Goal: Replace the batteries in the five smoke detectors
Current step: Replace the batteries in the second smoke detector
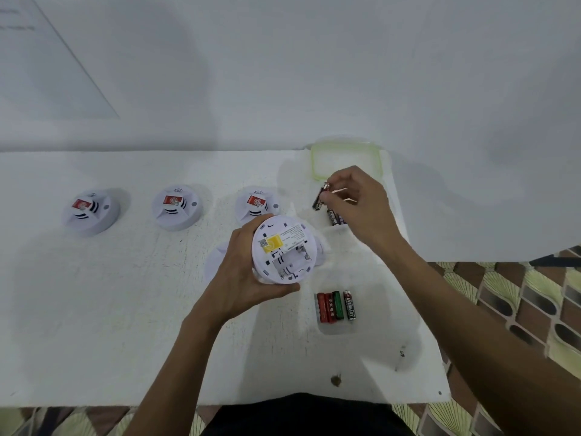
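My left hand [242,278] grips a white smoke detector [284,247] turned underside up, with a yellow label and an open battery compartment that looks empty. My right hand [361,206] pinches one black battery [320,198] above a clear box of black batteries [334,217]. Three more detectors [91,212], [177,207], [256,202] stand in a row on the white table [125,309], each with a red label on top. Part of another white round piece [215,256] shows behind my left hand.
A second clear box [336,306] near me holds red, green and black batteries. A green-rimmed lid [345,158] lies at the table's far edge by the wall. The table's right edge drops to a patterned floor [518,294].
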Action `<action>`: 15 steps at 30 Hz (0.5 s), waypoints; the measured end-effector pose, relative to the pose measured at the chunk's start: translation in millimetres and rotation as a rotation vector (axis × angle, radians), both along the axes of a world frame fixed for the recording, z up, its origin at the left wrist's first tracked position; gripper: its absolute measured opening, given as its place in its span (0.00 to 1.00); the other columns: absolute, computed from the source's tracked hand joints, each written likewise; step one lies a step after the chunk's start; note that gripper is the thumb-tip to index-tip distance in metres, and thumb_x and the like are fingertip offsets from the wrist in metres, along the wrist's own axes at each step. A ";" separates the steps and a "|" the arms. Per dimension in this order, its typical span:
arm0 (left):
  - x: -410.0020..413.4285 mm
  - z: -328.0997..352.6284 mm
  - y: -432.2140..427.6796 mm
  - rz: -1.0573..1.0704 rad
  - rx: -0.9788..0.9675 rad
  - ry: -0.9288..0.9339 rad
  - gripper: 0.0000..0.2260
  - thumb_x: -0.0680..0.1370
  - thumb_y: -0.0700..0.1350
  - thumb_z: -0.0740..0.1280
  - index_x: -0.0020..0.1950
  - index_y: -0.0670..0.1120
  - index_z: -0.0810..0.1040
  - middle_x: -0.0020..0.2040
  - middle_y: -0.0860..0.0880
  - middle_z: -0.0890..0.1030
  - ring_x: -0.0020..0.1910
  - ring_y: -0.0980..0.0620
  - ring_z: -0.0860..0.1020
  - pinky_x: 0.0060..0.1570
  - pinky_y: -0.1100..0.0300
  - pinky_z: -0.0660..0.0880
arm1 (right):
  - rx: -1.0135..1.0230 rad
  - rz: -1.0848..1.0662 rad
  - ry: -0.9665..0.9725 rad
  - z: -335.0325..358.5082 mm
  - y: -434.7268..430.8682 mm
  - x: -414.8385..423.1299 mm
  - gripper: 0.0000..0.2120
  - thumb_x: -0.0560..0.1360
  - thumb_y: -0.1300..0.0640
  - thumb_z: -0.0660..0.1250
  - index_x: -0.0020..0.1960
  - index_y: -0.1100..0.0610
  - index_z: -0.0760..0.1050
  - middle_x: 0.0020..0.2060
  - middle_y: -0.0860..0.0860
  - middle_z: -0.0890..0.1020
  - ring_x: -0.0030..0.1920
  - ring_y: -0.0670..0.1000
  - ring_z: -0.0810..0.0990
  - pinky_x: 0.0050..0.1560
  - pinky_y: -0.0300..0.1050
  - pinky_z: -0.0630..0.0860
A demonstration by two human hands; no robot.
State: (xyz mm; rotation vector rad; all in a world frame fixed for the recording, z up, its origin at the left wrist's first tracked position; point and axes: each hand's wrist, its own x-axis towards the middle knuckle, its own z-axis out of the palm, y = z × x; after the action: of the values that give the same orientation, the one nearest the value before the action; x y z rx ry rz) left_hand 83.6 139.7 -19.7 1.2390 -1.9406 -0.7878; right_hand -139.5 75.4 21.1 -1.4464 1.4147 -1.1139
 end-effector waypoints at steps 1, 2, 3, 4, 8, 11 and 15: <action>-1.4 1.1 -0.6 -0.004 -0.003 0.004 0.41 0.61 0.64 0.74 0.69 0.68 0.56 0.66 0.72 0.63 0.66 0.64 0.66 0.64 0.69 0.64 | -0.032 0.005 -0.053 7.1 12.3 4.0 0.08 0.72 0.65 0.72 0.49 0.58 0.76 0.40 0.48 0.83 0.40 0.49 0.81 0.43 0.45 0.77; -2.9 1.5 -1.5 -0.008 -0.009 0.005 0.41 0.62 0.66 0.73 0.69 0.69 0.56 0.66 0.72 0.63 0.66 0.65 0.66 0.65 0.69 0.63 | -0.060 0.020 -0.097 13.1 25.1 7.5 0.08 0.72 0.66 0.72 0.48 0.58 0.76 0.39 0.47 0.82 0.40 0.48 0.81 0.43 0.42 0.78; -4.0 1.3 -2.5 -0.010 -0.014 0.002 0.41 0.62 0.68 0.72 0.69 0.70 0.55 0.66 0.71 0.63 0.66 0.65 0.65 0.65 0.69 0.63 | -0.082 0.045 -0.126 17.3 37.0 10.1 0.09 0.72 0.67 0.72 0.48 0.57 0.76 0.39 0.45 0.82 0.41 0.46 0.81 0.44 0.39 0.77; -4.7 0.0 -3.7 -0.005 -0.017 -0.004 0.41 0.62 0.69 0.72 0.70 0.70 0.55 0.66 0.71 0.62 0.66 0.66 0.65 0.66 0.69 0.62 | -0.101 0.076 -0.135 19.1 47.9 12.2 0.10 0.73 0.68 0.71 0.47 0.55 0.76 0.40 0.44 0.82 0.42 0.45 0.81 0.46 0.37 0.77; -4.5 -7.1 -5.6 0.008 -0.001 -0.011 0.41 0.63 0.72 0.69 0.71 0.62 0.58 0.68 0.66 0.63 0.67 0.64 0.64 0.68 0.68 0.60 | -0.203 0.183 0.017 9.5 73.0 14.1 0.07 0.74 0.66 0.70 0.50 0.58 0.78 0.44 0.44 0.82 0.47 0.46 0.83 0.51 0.42 0.80; -4.4 -9.4 -5.9 0.003 0.052 -0.004 0.39 0.62 0.76 0.64 0.69 0.71 0.54 0.68 0.67 0.60 0.68 0.72 0.59 0.69 0.73 0.55 | -0.362 0.232 0.202 -1.7 77.8 15.7 0.06 0.75 0.65 0.69 0.52 0.62 0.80 0.47 0.50 0.83 0.48 0.45 0.82 0.49 0.46 0.81; -5.6 -9.1 -7.5 -0.020 0.183 0.009 0.32 0.58 0.80 0.61 0.57 0.86 0.50 0.70 0.67 0.59 0.66 0.75 0.59 0.73 0.62 0.55 | -0.672 0.313 0.558 -8.5 77.0 17.2 0.07 0.75 0.63 0.69 0.52 0.63 0.81 0.50 0.57 0.84 0.50 0.53 0.81 0.47 0.48 0.81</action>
State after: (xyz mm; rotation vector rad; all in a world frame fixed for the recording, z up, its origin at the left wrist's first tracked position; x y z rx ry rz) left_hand 78.0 132.2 -28.8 1.3219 -1.9101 -0.9972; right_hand -122.3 152.4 12.6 -2.5150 1.1303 -1.0713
